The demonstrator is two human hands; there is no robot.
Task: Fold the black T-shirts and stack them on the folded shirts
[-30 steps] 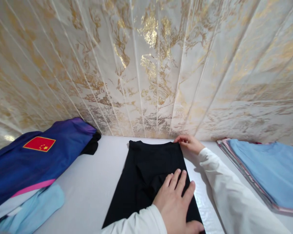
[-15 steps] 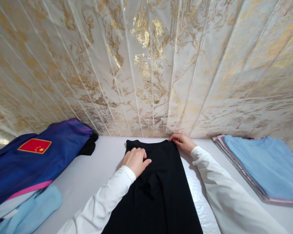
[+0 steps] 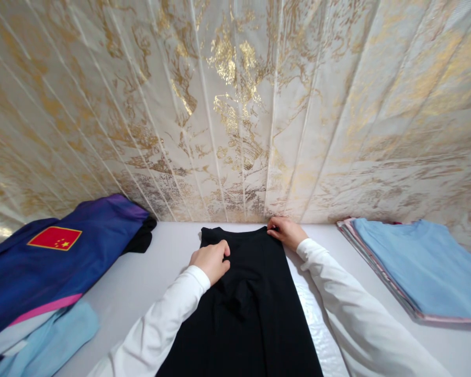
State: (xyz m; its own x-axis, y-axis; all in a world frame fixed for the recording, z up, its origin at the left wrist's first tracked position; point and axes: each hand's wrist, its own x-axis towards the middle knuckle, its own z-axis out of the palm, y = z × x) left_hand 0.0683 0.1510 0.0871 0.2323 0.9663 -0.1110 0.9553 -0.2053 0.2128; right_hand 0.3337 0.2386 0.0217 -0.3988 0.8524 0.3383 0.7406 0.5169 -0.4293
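Note:
A black garment [image 3: 243, 314], its neckline at the far end, lies lengthwise in front of me with some creases in its middle. My right hand [image 3: 286, 232] pinches the garment's far right corner beside the neckline. Over the upper left part of the same garment is my left hand [image 3: 210, 262]. Its fingers are bent, with a gap between thumb and forefinger, and no cloth shows between them. Whether its underside touches the fabric is hidden.
On the right lies a stack of folded shirts with a light blue shirt [image 3: 419, 267] on top. Heaped at left are a dark blue garment [image 3: 90, 235] with a red flag patch and a pale blue cloth [image 3: 70, 330]. A gold-patterned wall covering [image 3: 243, 131] rises behind the white surface [image 3: 172, 246].
My left hand has shifted slightly left and nearer to me, and its thumb and fingers have drawn closer together. My right hand still holds the corner. The whole view has shifted slightly.

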